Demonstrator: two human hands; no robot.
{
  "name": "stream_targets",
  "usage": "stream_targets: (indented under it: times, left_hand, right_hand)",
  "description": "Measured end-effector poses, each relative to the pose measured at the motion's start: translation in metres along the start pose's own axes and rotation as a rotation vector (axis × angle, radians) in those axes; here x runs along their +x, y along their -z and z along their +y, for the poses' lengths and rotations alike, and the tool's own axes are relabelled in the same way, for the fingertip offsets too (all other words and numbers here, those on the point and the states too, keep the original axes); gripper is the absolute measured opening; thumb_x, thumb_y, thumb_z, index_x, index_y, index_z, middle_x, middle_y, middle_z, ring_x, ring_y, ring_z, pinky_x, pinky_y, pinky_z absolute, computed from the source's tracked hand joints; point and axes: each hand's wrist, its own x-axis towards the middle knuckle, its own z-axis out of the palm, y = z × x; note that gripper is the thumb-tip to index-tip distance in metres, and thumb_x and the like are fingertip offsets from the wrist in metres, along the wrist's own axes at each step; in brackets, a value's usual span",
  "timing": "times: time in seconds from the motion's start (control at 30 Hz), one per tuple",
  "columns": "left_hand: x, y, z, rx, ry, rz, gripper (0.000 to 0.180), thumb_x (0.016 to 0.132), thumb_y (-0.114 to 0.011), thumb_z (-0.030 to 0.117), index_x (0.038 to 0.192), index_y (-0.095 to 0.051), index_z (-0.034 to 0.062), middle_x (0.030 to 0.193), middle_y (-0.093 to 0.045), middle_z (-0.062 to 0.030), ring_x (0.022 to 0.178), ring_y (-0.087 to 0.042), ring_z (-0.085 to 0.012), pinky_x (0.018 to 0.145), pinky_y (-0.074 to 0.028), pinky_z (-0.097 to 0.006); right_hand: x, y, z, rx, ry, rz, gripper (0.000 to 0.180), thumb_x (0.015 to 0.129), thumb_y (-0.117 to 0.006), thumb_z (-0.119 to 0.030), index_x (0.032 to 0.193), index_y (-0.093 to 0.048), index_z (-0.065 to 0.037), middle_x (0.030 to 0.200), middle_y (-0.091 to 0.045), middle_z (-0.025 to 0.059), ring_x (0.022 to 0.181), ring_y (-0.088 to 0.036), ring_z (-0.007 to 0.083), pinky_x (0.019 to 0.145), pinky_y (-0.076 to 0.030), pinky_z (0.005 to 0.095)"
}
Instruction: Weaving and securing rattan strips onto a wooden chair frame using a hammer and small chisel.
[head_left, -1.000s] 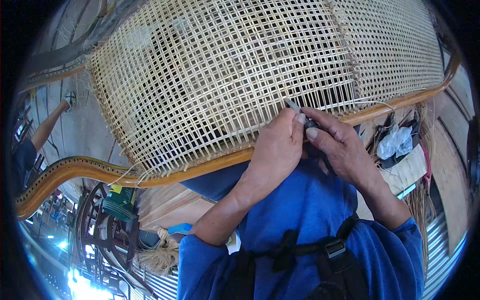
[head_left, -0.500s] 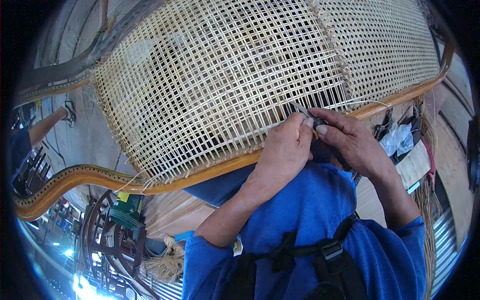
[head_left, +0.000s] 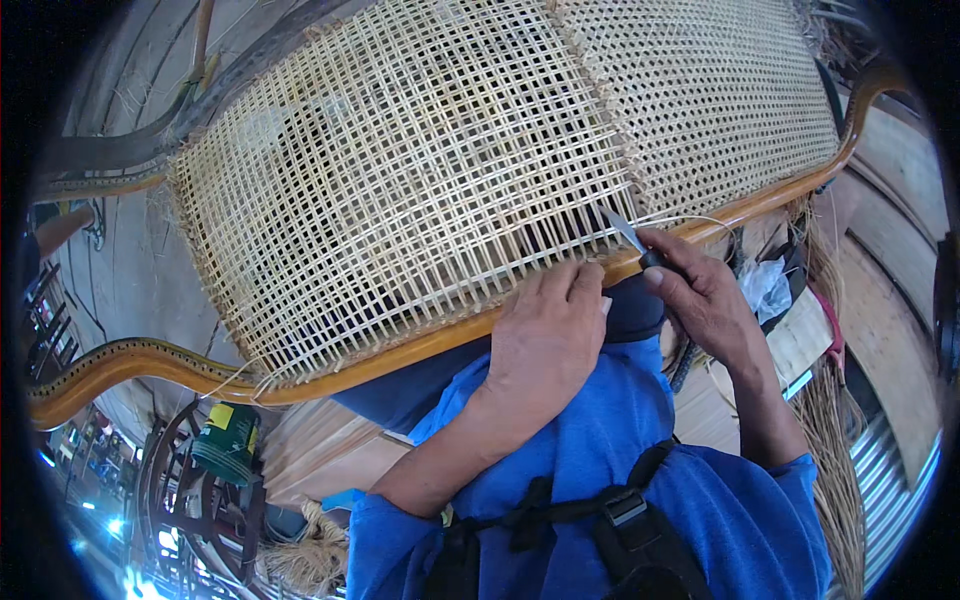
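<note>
A dark-handled knife [head_left: 655, 260] is gripped in my right hand [head_left: 706, 305], closed around the handle. Its narrow blade points up and left across the near edge of the woven cane panel [head_left: 430, 180], close to unwoven strands. My left hand [head_left: 545, 335] lies over the varnished wooden rail [head_left: 400, 362], its fingers laid on the cane's border and its thumb at the side. I see nothing held in it, though the fingertips are partly hidden. Right of the knife, a loose cane strand [head_left: 690, 219] curves over the rail.
A finer-woven cane panel [head_left: 700, 100] adjoins on the right, past a braided seam. A curved, drilled wooden arm [head_left: 120, 355] extends left. Below stand a green container [head_left: 228, 440] and a bundle of fibre [head_left: 305, 560]. Long strands [head_left: 825, 480] hang at the right beside a plastic bag [head_left: 766, 290].
My hands have parted: the left has come away from the knife and down onto the rail's edge. The right keeps the knife, its blade now showing more fully. The whole view has shifted slightly.
</note>
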Motion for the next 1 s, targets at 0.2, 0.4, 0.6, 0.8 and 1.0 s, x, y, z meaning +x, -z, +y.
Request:
stream_targets:
  times: [0.2,0.4,0.6,0.8,1.0]
  left_hand:
    - [0.012,-0.019,-0.004,0.469,-0.180,0.015,0.046,0.078,-0.066,0.022,0.116,-0.053,0.0020,0.120,-0.051,-0.0112,0.117,-0.044,-0.0311,0.096,-0.036,-0.043]
    - [0.013,-0.027,-0.018,0.523,-0.179,-0.069,0.053,0.078,-0.065,0.024,0.123,-0.049,0.0008,0.129,-0.046,-0.0121,0.121,-0.040,-0.0319,0.099,-0.034,-0.045]
    - [0.011,-0.026,-0.020,0.555,-0.179,-0.088,0.056,0.078,-0.065,0.024,0.126,-0.048,0.0013,0.131,-0.044,-0.0119,0.124,-0.038,-0.0318,0.101,-0.033,-0.044]
    - [0.006,-0.028,-0.023,0.552,-0.193,-0.031,0.055,0.078,-0.065,0.025,0.126,-0.050,0.0009,0.130,-0.046,-0.0124,0.126,-0.038,-0.0309,0.105,-0.029,-0.043]
    - [0.010,-0.032,-0.027,0.566,-0.095,0.047,0.057,0.078,-0.065,0.025,0.125,-0.049,-0.0021,0.130,-0.046,-0.0145,0.124,-0.039,-0.0311,0.103,-0.031,-0.044]
  right_hand:
    - [0.006,0.012,-0.003,-0.050,-0.144,-0.050,0.039,0.091,-0.053,-0.021,0.125,-0.052,-0.001,0.087,-0.064,0.0162,0.075,-0.062,0.0207,0.070,-0.049,0.0324]
    - [0.012,0.011,0.000,0.185,-0.218,-0.041,0.037,0.095,-0.049,-0.020,0.129,-0.052,-0.005,0.068,-0.050,-0.0017,0.052,-0.045,0.0047,0.047,-0.037,0.0200]
    - [0.018,0.014,-0.014,0.406,-0.394,-0.037,0.035,0.094,-0.051,-0.018,0.127,-0.054,-0.005,0.069,-0.052,-0.0021,0.050,-0.047,0.0046,0.045,-0.037,0.0190]
    - [0.007,0.005,-0.014,0.230,-0.237,-0.031,0.037,0.093,-0.054,-0.021,0.125,-0.055,-0.002,0.066,-0.052,-0.0020,0.053,-0.047,0.0049,0.046,-0.038,0.0210]
    - [0.020,-0.004,-0.010,0.135,-0.251,-0.134,0.038,0.094,-0.054,-0.022,0.128,-0.053,-0.005,0.066,-0.050,-0.0033,0.051,-0.043,0.0037,0.044,-0.034,0.0190]
